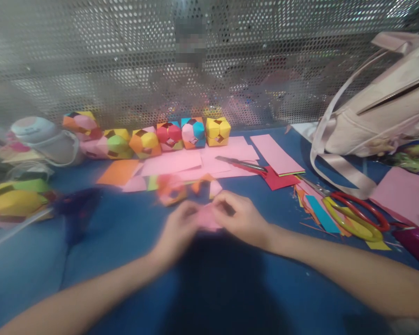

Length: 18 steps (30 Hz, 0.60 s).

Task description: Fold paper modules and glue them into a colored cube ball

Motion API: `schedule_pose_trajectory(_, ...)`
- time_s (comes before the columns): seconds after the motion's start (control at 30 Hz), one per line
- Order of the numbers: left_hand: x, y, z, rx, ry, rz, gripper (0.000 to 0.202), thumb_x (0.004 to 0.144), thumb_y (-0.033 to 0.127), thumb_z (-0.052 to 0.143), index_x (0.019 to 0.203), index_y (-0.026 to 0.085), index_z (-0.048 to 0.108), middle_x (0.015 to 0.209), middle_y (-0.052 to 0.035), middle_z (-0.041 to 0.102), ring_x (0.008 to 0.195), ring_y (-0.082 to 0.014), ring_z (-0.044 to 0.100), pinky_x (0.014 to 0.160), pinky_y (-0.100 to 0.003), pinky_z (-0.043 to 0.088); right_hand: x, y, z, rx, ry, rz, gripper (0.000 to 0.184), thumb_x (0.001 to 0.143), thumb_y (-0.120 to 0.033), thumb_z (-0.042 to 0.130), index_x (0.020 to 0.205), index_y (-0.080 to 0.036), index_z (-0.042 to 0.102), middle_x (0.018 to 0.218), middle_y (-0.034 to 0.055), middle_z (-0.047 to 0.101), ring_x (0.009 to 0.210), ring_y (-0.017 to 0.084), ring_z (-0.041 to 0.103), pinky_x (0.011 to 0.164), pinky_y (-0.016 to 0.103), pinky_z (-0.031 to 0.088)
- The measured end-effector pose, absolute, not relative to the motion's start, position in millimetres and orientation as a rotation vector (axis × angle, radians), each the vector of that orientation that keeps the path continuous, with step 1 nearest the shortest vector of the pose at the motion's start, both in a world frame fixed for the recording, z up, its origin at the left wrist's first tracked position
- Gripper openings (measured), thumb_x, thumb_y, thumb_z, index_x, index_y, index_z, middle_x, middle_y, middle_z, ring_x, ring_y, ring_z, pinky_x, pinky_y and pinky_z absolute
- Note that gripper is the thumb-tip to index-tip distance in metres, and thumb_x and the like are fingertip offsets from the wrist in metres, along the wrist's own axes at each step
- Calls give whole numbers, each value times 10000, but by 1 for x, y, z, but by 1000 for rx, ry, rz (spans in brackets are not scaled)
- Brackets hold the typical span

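Between my two hands is a small piece of pink paper (208, 217), somewhat blurred. My left hand (179, 228) pinches its left side, and my right hand (239, 215) grips its right side with curled fingers. Just beyond them lie a curved orange and red folded paper piece (171, 190) and an orange and pink one (203, 185). Farther back, sheets of pink paper (174, 163) are spread flat. Behind those stands a row of folded paper balls, among them a yellow one (218, 131) and a red one (169, 136).
Scissors with red and yellow handles (356, 218) lie on paper scraps at the right, near a pale bag (366, 102). A dark glue gun (78, 211) is at the left. A perforated metal panel (132, 60) rises behind the blue table (132, 288).
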<state>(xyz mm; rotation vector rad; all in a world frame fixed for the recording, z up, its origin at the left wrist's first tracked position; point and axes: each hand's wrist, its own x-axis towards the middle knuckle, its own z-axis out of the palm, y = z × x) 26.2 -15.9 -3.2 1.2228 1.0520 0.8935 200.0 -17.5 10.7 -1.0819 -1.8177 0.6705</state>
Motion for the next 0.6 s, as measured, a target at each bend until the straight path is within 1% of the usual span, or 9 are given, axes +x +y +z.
schedule_pose_trajectory(0.07,27,-16,-3,1205,1014,884,159,750,272,659,832,163,577,825,-17,663,728,-128,621,647,-214,466,200,-18,7,-1089,-1853,620,74,811,-179,519,740,-189,533,665,-18,565,582,88,513,547,198,430)
schedule_pose_trajectory(0.17,26,-16,-4,1151,973,891,169,774,292,639,864,161,583,847,-25,660,765,-135,626,665,-221,472,202,-16,5,-1061,-1836,579,72,809,-183,526,737,-191,535,658,-18,572,574,90,515,541,199,431)
schedule_pose_trajectory(0.3,23,-12,-4,1138,1053,988,158,781,293,628,838,155,575,737,-1,639,647,-108,604,638,-227,476,206,-11,10,-1067,-1667,534,62,799,-181,537,740,-196,522,628,-29,571,547,88,531,521,195,437)
schedule_pose_trajectory(0.43,20,-11,2,1208,1067,1069,154,780,291,617,787,158,541,702,-5,624,620,-135,608,643,-283,494,210,-4,11,-1133,-1622,451,92,796,-165,524,717,-196,488,577,-42,526,494,83,504,502,202,427)
schedule_pose_trajectory(0.5,21,-14,6,1272,1068,1045,149,777,287,618,778,166,531,664,11,600,576,-129,591,596,-271,482,209,-4,8,-1126,-1689,410,102,785,-141,519,704,-194,487,585,-39,521,502,82,494,507,202,420)
schedule_pose_trajectory(0.6,22,-19,10,1434,1186,972,143,765,282,628,748,169,543,629,37,554,512,-86,516,526,-221,420,206,-9,2,-1075,-1804,415,91,789,-141,524,716,-192,505,610,-33,519,528,82,485,516,198,411)
